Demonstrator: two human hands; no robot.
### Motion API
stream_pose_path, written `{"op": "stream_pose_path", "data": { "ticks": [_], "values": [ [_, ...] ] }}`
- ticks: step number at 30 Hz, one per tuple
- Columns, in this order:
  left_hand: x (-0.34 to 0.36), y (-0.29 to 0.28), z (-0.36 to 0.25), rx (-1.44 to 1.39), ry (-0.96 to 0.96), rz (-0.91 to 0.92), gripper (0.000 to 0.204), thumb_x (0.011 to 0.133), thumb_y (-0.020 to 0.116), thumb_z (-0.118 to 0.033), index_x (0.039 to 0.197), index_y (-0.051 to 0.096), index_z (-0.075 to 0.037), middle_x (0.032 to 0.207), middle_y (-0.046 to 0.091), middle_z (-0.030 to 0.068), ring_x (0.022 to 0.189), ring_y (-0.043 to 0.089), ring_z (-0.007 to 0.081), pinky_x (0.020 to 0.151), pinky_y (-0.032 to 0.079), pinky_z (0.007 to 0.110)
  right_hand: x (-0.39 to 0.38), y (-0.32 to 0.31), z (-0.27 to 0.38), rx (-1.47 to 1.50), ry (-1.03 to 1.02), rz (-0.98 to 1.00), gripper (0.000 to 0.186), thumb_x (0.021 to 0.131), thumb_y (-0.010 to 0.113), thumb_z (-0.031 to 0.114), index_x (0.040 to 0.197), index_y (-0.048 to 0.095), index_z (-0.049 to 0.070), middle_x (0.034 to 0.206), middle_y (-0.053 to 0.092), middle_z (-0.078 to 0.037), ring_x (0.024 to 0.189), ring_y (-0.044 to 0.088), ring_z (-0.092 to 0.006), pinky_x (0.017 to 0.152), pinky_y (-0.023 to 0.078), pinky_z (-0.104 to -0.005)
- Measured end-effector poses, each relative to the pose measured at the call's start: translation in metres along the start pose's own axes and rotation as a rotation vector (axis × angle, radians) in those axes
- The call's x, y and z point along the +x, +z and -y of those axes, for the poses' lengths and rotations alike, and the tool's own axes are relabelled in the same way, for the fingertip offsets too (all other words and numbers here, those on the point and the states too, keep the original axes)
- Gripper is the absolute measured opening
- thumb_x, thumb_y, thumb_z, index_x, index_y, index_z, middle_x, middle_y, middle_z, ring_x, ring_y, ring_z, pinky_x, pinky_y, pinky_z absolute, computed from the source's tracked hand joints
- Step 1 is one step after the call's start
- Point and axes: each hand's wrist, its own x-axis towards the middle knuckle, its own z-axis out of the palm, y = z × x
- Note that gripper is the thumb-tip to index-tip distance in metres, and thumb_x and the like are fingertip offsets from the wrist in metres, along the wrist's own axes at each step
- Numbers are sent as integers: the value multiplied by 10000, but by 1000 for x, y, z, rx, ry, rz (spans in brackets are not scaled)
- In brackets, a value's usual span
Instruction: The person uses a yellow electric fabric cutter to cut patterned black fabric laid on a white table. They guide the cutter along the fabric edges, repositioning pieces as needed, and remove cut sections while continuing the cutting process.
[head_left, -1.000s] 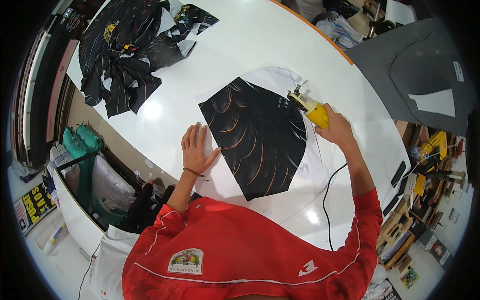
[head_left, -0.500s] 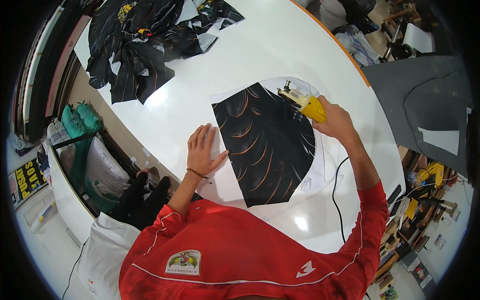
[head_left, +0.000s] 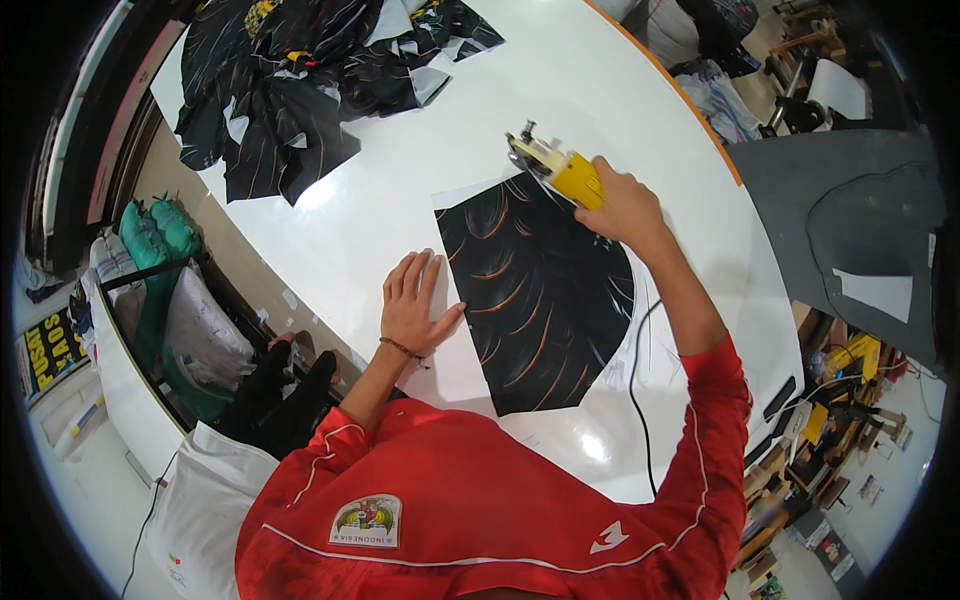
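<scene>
A black fabric panel (head_left: pixel 535 300) with orange and white curved streaks lies flat on the white table, white sheet material (head_left: pixel 455 375) showing around its edges. My left hand (head_left: pixel 412 300) rests flat with fingers stretched on the white margin, its thumb at the panel's left edge. My right hand (head_left: pixel 625 205) is wrapped round the yellow body of a handheld electric fabric cutter (head_left: pixel 575 180). The cutter's metal head is at the panel's upper edge, pointing to the upper left. From the cutter a black cord (head_left: pixel 634 400) trails down beside my right arm.
A heap of black patterned fabric pieces (head_left: pixel 290 110) covers the table's far left. Past the orange table edge (head_left: pixel 680 90) stand bags and a dark grey surface (head_left: pixel 840 220). At left, a black-framed container (head_left: pixel 205 335) holds pale and green material. A small black object (head_left: pixel 780 398) lies near the right edge.
My right hand has moved the cutter left and away from me along the panel's upper edge. The cord has shifted left. My left hand stays pressed flat in nearly the same place.
</scene>
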Motion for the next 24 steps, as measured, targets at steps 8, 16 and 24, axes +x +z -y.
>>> {"op": "stream_pose_path", "data": {
  "ticks": [8,16,24],
  "values": [
    [1,0,-1,71,60,25,618,930,694,-492,1487,603,-240,1617,380,191,1500,324,422,1214,276,560,31,61,-58,621,-59,-225,704,748,844,352,1322,585,37,1078,728,-211,963,733,-366,851,581,-472],
    [21,9,33,125,78,-86,495,995,647,-482,1418,654,-225,1560,458,170,1476,355,400,1222,254,560,-143,127,-123,1366,417,-354,460,854,796,222,1245,625,49,965,689,-83,745,708,-196,656,584,-352],
    [99,4,-8,-27,316,-97,512,916,758,-412,1289,690,-67,1343,600,190,1298,509,398,1057,424,546,-401,319,-58,1745,688,-742,312,908,715,134,1174,584,38,843,662,-102,687,697,-231,630,598,-371]
  ]
}}
